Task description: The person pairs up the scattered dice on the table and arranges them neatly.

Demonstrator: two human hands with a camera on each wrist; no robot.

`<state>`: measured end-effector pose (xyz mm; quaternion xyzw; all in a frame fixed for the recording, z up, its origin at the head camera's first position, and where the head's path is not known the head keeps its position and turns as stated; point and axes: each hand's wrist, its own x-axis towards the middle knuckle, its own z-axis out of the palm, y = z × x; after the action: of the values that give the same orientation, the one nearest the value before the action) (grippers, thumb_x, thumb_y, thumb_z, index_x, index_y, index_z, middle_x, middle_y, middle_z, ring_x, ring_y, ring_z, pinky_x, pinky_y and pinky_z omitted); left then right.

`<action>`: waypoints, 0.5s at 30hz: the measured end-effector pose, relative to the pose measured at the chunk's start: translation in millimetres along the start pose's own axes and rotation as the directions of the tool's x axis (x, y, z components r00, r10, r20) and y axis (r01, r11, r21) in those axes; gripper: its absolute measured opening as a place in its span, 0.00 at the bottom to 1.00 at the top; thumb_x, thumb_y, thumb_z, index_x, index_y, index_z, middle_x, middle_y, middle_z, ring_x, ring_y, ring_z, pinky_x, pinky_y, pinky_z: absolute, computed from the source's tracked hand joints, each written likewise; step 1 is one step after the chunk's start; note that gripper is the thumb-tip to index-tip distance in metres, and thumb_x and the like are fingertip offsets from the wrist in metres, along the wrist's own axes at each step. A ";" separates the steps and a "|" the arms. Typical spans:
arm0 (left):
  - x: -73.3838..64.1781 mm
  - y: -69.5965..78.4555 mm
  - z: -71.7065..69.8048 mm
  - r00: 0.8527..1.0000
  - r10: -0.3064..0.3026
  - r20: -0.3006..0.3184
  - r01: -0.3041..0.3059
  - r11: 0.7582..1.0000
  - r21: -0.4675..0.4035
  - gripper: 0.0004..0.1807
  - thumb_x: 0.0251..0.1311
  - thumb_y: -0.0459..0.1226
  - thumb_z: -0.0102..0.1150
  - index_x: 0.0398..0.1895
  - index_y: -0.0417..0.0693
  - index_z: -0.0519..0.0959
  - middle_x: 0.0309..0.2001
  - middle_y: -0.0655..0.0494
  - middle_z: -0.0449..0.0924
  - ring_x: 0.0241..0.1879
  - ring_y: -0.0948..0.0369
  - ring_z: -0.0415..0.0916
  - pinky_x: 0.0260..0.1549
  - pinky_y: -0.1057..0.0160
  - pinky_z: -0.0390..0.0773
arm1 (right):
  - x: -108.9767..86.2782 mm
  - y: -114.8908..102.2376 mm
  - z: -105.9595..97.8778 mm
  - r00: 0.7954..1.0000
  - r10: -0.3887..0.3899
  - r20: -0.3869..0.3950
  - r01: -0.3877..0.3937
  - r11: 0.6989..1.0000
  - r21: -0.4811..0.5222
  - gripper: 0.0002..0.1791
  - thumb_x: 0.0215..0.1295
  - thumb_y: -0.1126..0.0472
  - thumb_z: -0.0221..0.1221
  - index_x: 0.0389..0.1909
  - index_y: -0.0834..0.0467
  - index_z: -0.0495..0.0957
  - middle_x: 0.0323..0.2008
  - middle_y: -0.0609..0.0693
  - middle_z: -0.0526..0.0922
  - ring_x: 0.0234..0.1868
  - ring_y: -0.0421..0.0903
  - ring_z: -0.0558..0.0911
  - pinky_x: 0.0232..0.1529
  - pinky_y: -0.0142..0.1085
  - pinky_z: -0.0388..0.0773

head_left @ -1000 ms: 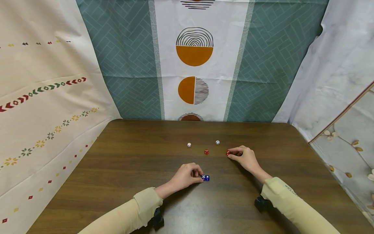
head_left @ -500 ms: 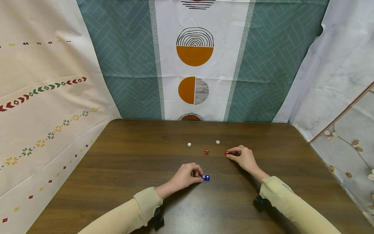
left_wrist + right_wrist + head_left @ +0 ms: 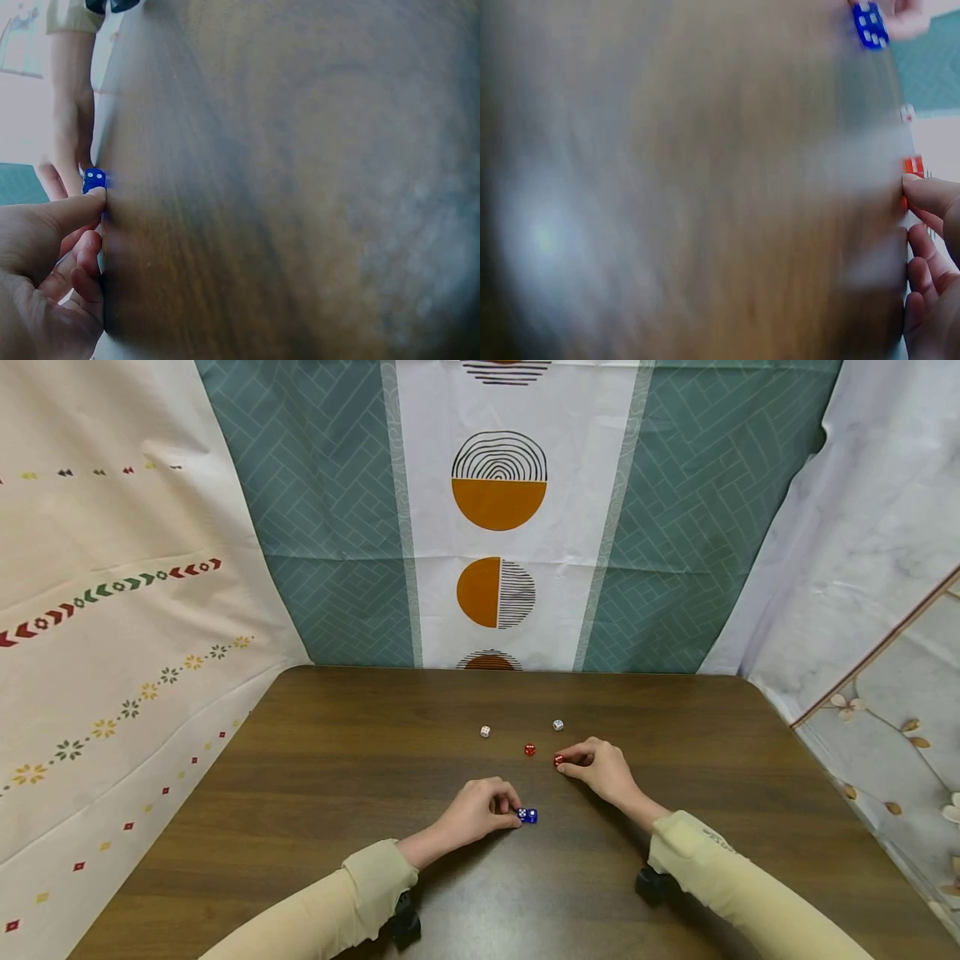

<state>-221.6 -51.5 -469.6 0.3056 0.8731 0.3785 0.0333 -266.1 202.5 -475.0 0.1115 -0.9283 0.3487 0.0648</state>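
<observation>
Blue dice (image 3: 528,816): here they are near the middle of the table (image 3: 337,768), side by side and apparently touching, five pips showing on one, a single pip on the other.
Left hand (image 3: 480,808): thumb and fingers pinching the left blue die (image 3: 522,816), forearm reaching in low from the left.
Right hand (image 3: 603,770): fingers closed on a red die (image 3: 558,761), pinched at the tips; whether it touches the wood, I cannot tell.
Loose red die (image 3: 530,749): just to the left of the pinched one and slightly farther back, a gap between the two, no hand on it.
White dice: left white die (image 3: 485,732) and right white die (image 3: 558,725) sit at the back, well apart, neither touched.
Blue score: together, so that colour looks done, in my reading.
Red score: close, but not joined; I'd call this the step in hand.
White score: nothing paired yet, so by my judgement that colour is left entirely, while red needs only its gap closed.
</observation>
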 end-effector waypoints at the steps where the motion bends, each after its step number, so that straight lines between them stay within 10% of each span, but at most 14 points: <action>1: 0.0 -0.3 0.0 1.000 0.001 0.001 -0.001 1.000 -0.001 0.06 0.52 0.36 0.74 0.31 0.50 0.84 0.26 0.57 0.77 0.21 0.73 0.65 0.25 0.74 0.68 | -0.7 -2.7 2.4 1.000 -0.005 0.008 0.005 1.000 0.000 0.11 0.56 0.55 0.71 0.41 0.49 0.89 0.34 0.46 0.84 0.34 0.40 0.77 0.36 0.30 0.72; 15: 0.6 0.1 -1.1 1.000 0.000 0.004 0.000 1.000 0.006 0.06 0.52 0.37 0.74 0.31 0.49 0.85 0.26 0.58 0.77 0.22 0.74 0.65 0.25 0.75 0.68 | -17.1 -32.2 18.2 0.994 -0.060 0.094 0.057 0.998 0.027 0.09 0.56 0.54 0.71 0.39 0.45 0.89 0.31 0.41 0.81 0.33 0.38 0.74 0.35 0.30 0.69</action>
<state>-222.4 -51.8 -468.6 0.3065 0.8741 0.3753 0.0340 -242.3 169.6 -471.6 0.1559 -0.9223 0.3525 0.0294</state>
